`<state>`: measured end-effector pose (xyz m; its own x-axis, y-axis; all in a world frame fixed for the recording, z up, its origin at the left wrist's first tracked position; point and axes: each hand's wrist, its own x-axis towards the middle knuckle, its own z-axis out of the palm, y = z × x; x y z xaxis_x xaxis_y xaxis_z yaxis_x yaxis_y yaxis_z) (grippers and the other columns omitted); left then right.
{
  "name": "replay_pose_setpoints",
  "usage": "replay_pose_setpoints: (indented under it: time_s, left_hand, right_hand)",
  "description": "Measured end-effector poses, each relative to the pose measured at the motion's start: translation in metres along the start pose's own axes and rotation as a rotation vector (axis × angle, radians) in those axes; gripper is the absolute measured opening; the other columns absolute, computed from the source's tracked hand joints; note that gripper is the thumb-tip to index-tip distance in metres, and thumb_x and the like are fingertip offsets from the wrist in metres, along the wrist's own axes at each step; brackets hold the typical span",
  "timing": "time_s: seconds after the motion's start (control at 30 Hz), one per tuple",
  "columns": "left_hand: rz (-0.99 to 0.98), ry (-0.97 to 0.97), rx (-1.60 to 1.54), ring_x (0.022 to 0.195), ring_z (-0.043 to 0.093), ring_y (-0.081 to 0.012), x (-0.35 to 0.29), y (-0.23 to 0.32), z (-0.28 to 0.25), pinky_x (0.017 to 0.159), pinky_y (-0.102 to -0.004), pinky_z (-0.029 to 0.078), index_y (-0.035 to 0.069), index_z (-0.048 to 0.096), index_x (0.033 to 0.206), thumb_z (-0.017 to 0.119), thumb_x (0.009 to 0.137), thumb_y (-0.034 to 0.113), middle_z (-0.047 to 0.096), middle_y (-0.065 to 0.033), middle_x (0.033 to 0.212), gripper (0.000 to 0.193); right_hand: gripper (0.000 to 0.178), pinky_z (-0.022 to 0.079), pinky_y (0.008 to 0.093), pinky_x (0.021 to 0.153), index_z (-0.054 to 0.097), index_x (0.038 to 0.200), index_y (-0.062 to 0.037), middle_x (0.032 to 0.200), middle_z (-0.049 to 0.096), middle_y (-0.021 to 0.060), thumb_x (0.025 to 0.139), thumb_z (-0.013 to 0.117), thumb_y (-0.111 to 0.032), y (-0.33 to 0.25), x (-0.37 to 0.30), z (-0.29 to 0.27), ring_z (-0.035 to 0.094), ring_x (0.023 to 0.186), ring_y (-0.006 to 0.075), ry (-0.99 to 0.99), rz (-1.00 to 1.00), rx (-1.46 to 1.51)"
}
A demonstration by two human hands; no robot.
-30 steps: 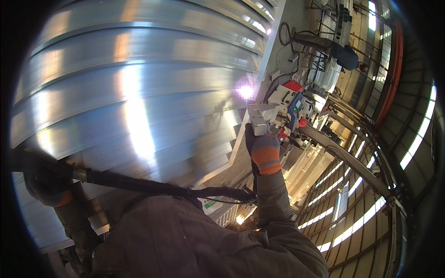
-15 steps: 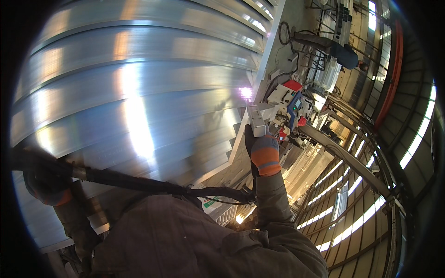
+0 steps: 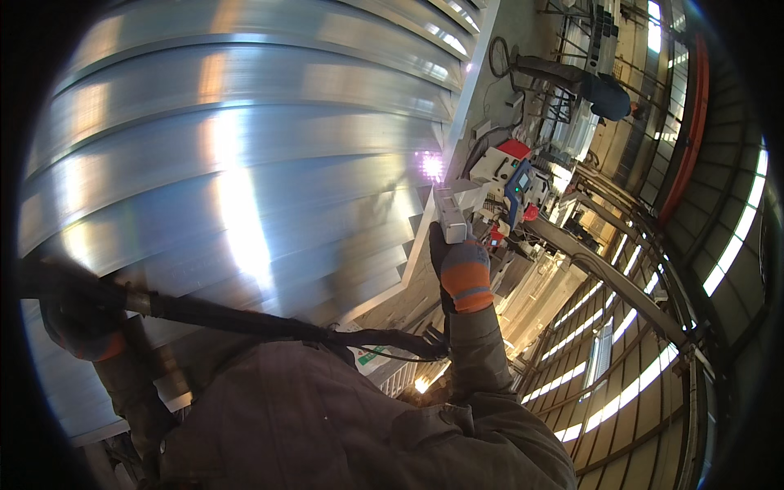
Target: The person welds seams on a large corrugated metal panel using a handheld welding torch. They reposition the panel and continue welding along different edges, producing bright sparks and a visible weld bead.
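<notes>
My right hand (image 3: 465, 265), in an orange and black glove, is closed around a silver, box-shaped handheld laser welding gun (image 3: 450, 216). The gun's tip meets the edge of a large slatted sheet-metal panel (image 3: 327, 184), where a pinkish-white light (image 3: 431, 167) glows. A thick black hose (image 3: 245, 321) runs from below my right hand across my front to the left. There my left hand (image 3: 82, 322), gloved alike and in shadow, is closed on this hose; its fingers are partly hidden.
A long pale frame edge (image 3: 467, 98) borders the panel on the right. Beyond it stands a red, white and blue machine (image 3: 514, 180) with a small screen, cables around it. Farther off, a person (image 3: 604, 96) in dark clothes stands near metal racks. Long metal profiles (image 3: 531, 298) lie to the right.
My right hand and the welding gun have shifted very slightly toward me along the frame. The light's sparkle has changed shape. The far person's legs and body have moved a little.
</notes>
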<state>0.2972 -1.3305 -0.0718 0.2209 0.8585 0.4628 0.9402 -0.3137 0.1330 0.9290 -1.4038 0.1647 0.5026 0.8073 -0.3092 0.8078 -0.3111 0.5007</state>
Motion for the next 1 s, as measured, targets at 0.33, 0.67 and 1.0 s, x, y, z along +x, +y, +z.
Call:
replay_pose_setpoints:
  time_s: [0.33,0.67,1.0]
  left_hand:
    - [0.086,0.044,0.042,0.098,0.077,-0.0424,0.007,0.0,0.0,0.084,-0.0493,0.067,-0.008,0.061,0.138,0.071,0.099,0.069,0.072,-0.0261,0.12,0.087]
    - [0.026,-0.033,-0.026,0.099,0.077,-0.0402,-0.002,-0.007,0.0,0.088,-0.0485,0.066,0.0,0.069,0.13,0.083,0.089,0.065,0.075,-0.0204,0.117,0.078]
    - [0.094,0.084,-0.201,0.103,0.077,-0.0373,0.029,0.013,-0.009,0.099,-0.0491,0.062,0.008,0.078,0.115,0.095,0.08,0.043,0.078,-0.0134,0.115,0.052]
  right_hand:
    - [0.064,0.062,0.0562,0.078,0.075,0.105,-0.0032,0.088,0.077,0.0293,0.103,0.061,-0.066,-0.007,-0.003,-0.015,0.076,0.085,0.0494,-0.157,0.15,0.097]
    - [0.07,0.062,0.0549,0.082,0.074,0.116,-0.0009,0.095,0.077,0.0312,0.103,0.059,-0.068,-0.002,-0.012,-0.013,0.076,0.091,0.0494,-0.184,0.2,0.09]
    - [0.053,0.062,0.0534,0.086,0.075,0.126,-0.0062,0.102,0.079,0.0277,0.101,0.072,-0.053,0.02,-0.047,-0.018,0.077,0.099,0.0485,-0.038,0.169,0.375]
